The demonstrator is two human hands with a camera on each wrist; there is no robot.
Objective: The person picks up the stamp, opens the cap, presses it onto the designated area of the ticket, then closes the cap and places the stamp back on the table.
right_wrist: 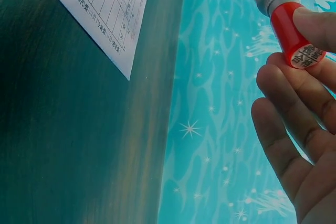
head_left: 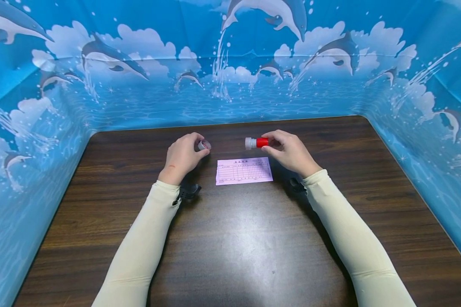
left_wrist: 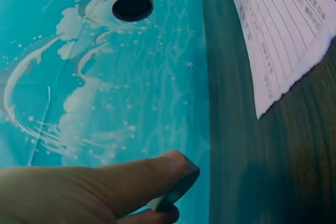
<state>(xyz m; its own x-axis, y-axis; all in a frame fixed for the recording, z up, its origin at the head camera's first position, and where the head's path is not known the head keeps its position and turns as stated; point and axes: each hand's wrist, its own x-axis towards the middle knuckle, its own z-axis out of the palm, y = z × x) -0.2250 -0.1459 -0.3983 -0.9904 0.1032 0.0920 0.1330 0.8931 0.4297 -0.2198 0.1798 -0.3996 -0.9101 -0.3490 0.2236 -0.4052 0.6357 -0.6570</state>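
Note:
In the head view my left hand [head_left: 181, 157] pinches a small round clear cap [head_left: 205, 145] between thumb and fingers, just above the table. The left wrist view shows that cap [left_wrist: 184, 184] edge-on at the thumb tip. Across from it, my right hand [head_left: 291, 152] holds a small red stamp [head_left: 262, 142] sideways, its pale collar pointing left. In the right wrist view the stamp [right_wrist: 290, 31] lies between thumb and index finger, with a label of printed characters on its near end. Between the hands, slightly nearer, a pink printed form [head_left: 244, 171] lies flat.
The dark wood table [head_left: 230, 238] runs under both arms. A blue dolphin-print sheet [head_left: 223, 98] stands along its back and sides. Black wrist devices [head_left: 190, 192] sit at both cuffs, close above the tabletop.

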